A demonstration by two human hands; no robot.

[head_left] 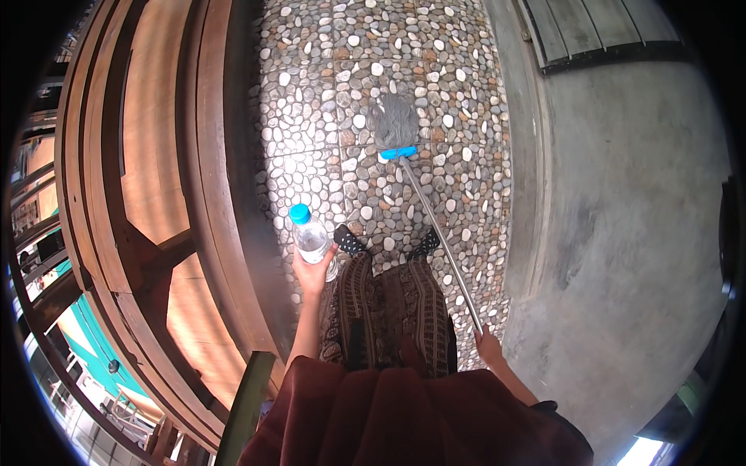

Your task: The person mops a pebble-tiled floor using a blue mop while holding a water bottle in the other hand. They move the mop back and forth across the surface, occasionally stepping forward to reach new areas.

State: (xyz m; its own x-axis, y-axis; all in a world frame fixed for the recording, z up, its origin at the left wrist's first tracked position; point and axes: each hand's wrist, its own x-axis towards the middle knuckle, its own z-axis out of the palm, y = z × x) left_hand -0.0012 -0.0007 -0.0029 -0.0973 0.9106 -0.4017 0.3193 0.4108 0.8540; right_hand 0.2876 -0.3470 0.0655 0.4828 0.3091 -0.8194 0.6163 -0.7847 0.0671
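Note:
A clear plastic bottle (310,238) with a blue cap stands tilted in my left hand (312,272), whose fingers wrap round its lower part. My right hand (489,346) grips the upper end of a metal mop handle at the lower right. From there the mop (441,233) slants away to a blue clamp. Its grey string head (395,121) lies spread on the pebbled floor (303,116), ahead of my feet.
On the left runs a brown wooden railing (206,155) with thick beams. A smooth grey concrete surface (622,194) lies along the right side. Slatted grey panels (594,27) are at the top right. My feet in dark spotted socks (350,240) are on the pebbles.

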